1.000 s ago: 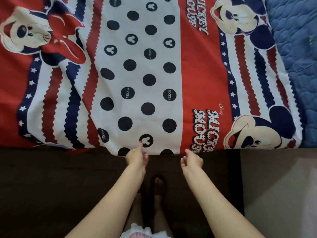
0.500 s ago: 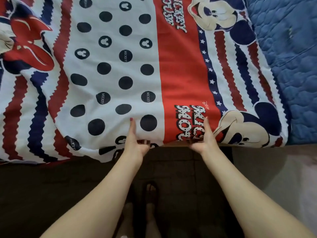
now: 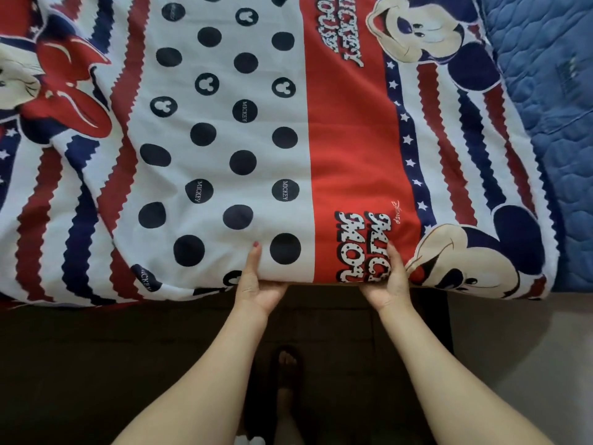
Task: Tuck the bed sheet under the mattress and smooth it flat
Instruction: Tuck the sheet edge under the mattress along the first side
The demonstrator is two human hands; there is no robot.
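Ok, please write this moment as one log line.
step: tucking | left hand: grips bed sheet edge | right hand: grips same edge | sheet: wrinkled

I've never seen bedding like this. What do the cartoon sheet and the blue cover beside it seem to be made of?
The sheet looks like thin woven fabric, perhaps cotton or a blend: matt, printed, and it creases softly where both hands grip its edge. The blue cover looks like padded, quilted cloth: stitched lines divide it into puffy cells. The exact fibre of either cannot be told.

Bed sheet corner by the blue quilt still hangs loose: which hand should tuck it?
Probably the right hand: it grips the bed sheet edge nearer that loose corner beside the blue quilt. The left hand holds the edge farther away.
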